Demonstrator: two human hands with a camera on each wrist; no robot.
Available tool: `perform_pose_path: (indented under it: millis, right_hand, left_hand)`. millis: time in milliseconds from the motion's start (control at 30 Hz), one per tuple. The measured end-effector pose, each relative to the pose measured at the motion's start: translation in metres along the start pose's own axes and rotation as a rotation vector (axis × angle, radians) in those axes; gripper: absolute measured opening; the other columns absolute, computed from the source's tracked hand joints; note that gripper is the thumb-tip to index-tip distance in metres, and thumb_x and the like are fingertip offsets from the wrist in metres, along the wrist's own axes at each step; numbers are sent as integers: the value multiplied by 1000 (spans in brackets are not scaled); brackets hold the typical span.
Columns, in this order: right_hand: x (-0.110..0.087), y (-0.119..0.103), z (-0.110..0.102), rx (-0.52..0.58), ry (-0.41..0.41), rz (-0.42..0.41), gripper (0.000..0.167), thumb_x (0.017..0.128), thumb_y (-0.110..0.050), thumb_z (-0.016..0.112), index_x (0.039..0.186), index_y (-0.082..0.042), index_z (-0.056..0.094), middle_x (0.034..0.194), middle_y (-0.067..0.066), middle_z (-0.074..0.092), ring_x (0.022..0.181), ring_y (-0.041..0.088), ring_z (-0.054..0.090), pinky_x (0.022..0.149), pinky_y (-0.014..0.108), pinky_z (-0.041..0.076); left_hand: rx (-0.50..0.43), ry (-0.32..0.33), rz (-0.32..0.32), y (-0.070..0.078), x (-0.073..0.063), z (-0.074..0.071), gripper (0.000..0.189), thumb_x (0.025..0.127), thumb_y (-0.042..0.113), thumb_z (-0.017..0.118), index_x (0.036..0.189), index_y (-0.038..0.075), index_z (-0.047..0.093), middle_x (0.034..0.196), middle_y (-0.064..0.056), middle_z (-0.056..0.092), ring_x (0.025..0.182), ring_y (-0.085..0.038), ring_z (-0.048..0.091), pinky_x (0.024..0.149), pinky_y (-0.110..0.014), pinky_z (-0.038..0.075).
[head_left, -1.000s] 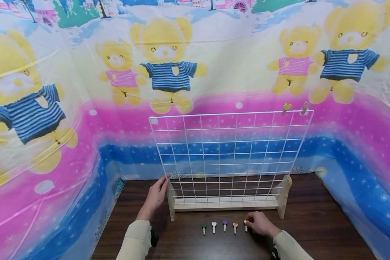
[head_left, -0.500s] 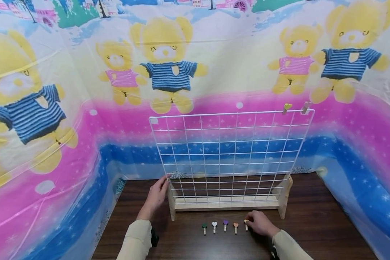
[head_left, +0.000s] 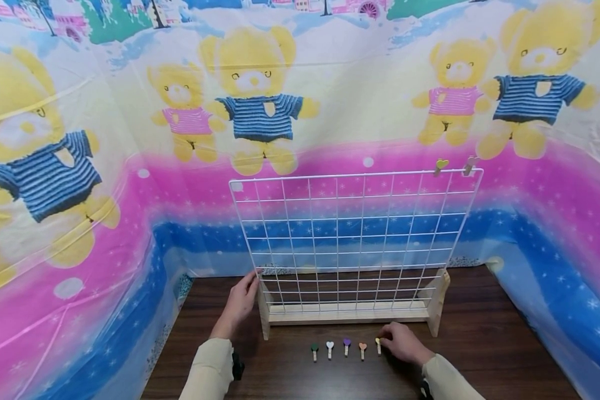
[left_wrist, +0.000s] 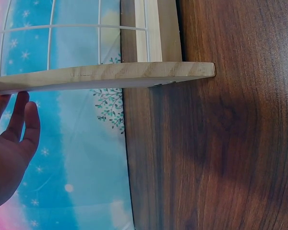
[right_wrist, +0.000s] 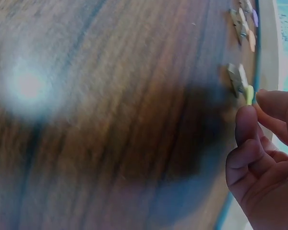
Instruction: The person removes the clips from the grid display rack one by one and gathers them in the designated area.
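A white wire grid rack (head_left: 350,222) stands upright in a wooden base, held between two side pieces. My left hand (head_left: 242,294) touches the outer face of the left wooden side piece (left_wrist: 110,74) near its top, fingers fairly straight. At the right end of a row of small heart clothespins, my right hand (head_left: 404,341) pinches the yellow-heart clothespin (head_left: 378,346) by its heart between thumb and forefinger. To its left lie the orange (head_left: 362,350), purple (head_left: 346,346), white (head_left: 329,349) and green (head_left: 314,351) heart clothespins.
Clipped on the rack's top bar at the right are a yellow-green heart clothespin (head_left: 440,165) and a pale pinkish one (head_left: 470,165). The dark wood table (head_left: 500,344) ends at the back against a printed bear cloth (head_left: 350,111), which also rises at both sides.
My right hand has shifted very slightly up and right, baring more of the yellow heart. The left hand and the rack stay as they were.
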State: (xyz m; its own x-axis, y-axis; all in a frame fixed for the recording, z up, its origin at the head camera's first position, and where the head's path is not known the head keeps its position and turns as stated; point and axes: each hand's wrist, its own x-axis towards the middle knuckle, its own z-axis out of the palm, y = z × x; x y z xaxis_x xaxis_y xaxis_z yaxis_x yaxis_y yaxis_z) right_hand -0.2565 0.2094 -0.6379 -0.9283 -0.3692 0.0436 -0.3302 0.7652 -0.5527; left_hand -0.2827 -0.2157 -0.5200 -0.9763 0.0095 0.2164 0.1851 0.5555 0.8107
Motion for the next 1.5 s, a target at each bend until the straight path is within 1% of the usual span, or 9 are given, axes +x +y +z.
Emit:
perform_pose_path:
  millis: [200, 300, 433, 600, 700, 833, 1000, 1233, 1500]
  right_hand:
    - [2, -6, -23, 6, 6, 17, 6, 85, -8, 69, 90, -9, 70, 83, -3, 59, 78, 15, 57, 69, 37, 47]
    - [3, -10, -39, -22, 40, -19, 8, 86, -7, 68, 93, -7, 71, 84, -4, 60, 79, 15, 58, 69, 35, 48]
    - [0, -20, -64, -58, 115, -75, 10, 86, -7, 68, 95, -8, 71, 87, -3, 62, 78, 14, 59, 66, 32, 48]
    - [-5, -34, -94, -63, 146, -75, 11, 87, -11, 67, 98, -11, 70, 91, -3, 62, 70, 7, 53, 62, 28, 45]
    - [-6, -42, -111, -78, 178, -93, 11, 87, -12, 68, 98, -11, 70, 93, -3, 62, 71, 6, 53, 63, 29, 46]
    - [-8, -54, -135, -78, 219, -129, 12, 88, -13, 69, 100, -11, 70, 94, -2, 62, 75, 9, 57, 65, 31, 48]
    - [-10, -70, -163, -79, 253, -151, 16, 89, -13, 67, 104, -8, 70, 95, -1, 61, 69, 6, 54, 58, 28, 45]
    - [-13, -89, -197, -118, 370, -201, 18, 88, -12, 68, 105, -7, 70, 85, -3, 58, 59, 5, 47, 50, 25, 40]
    - [-15, -110, -233, -133, 497, -253, 19, 86, -8, 70, 105, -8, 69, 78, -2, 56, 54, 6, 46, 45, 25, 39]
  left_hand:
    - [7, 0, -10, 0, 0, 0, 36, 103, 22, 41, 137, 15, 51, 136, -13, 51, 116, -26, 52, 85, -46, 44]
    - [2, 0, -6, 1, 0, -1, 36, 103, 21, 40, 137, 13, 51, 137, -14, 50, 119, -28, 50, 88, -48, 44]
    - [-2, -2, -2, 2, -1, -1, 36, 104, 20, 40, 137, 12, 51, 136, -14, 50, 119, -29, 50, 88, -49, 44]
    - [-3, -4, -2, 1, -1, 0, 36, 104, 20, 40, 137, 12, 51, 136, -16, 50, 118, -28, 51, 86, -48, 44]
    - [0, -10, -1, -1, -1, 1, 37, 104, 21, 40, 138, 11, 50, 136, -18, 49, 117, -29, 51, 85, -48, 44]
    - [-2, -11, -8, 0, -1, 1, 37, 104, 21, 40, 138, 12, 50, 137, -17, 49, 119, -29, 50, 87, -48, 44]
    - [-9, -10, -5, 0, 0, 0, 37, 104, 22, 40, 138, 12, 50, 138, -16, 48, 122, -31, 47, 91, -50, 42]
    - [-5, -12, 1, 0, 0, -1, 37, 104, 22, 40, 138, 11, 49, 139, -18, 47, 122, -32, 48, 92, -51, 42]
    - [-15, -9, 4, 1, -1, -1, 36, 103, 19, 41, 137, 11, 51, 136, -18, 50, 119, -31, 50, 89, -50, 43]
